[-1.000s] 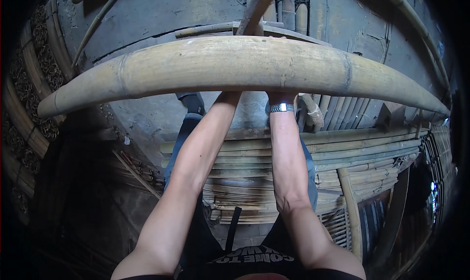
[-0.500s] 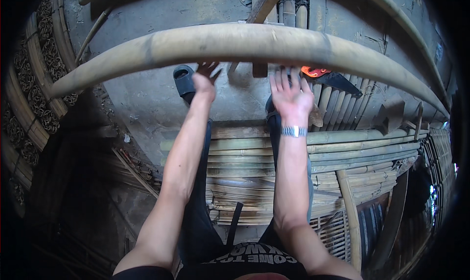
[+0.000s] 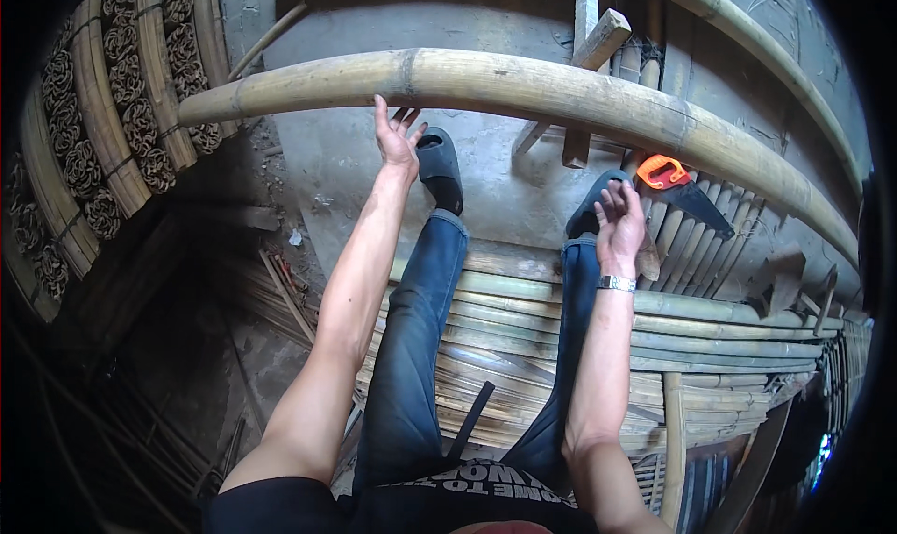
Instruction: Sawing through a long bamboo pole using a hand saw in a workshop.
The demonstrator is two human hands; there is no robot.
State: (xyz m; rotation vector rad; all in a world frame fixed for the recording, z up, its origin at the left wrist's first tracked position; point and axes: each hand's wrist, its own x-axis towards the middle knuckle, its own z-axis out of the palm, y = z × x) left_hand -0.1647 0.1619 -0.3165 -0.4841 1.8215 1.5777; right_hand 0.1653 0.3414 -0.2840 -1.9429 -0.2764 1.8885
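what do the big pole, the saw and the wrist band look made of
Big pole: bamboo, by its ringed nodes; smooth, pale tan, faintly satiny.
Saw: handle probably plastic, bright orange and moulded-looking; dark blade likely metal, thin, flat.
Wrist band: apparently polished metal, from its silvery shine.

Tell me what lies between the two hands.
In the head view, between the left hand and right hand show the left shoe, a stretch of concrete floor and the right shoe.
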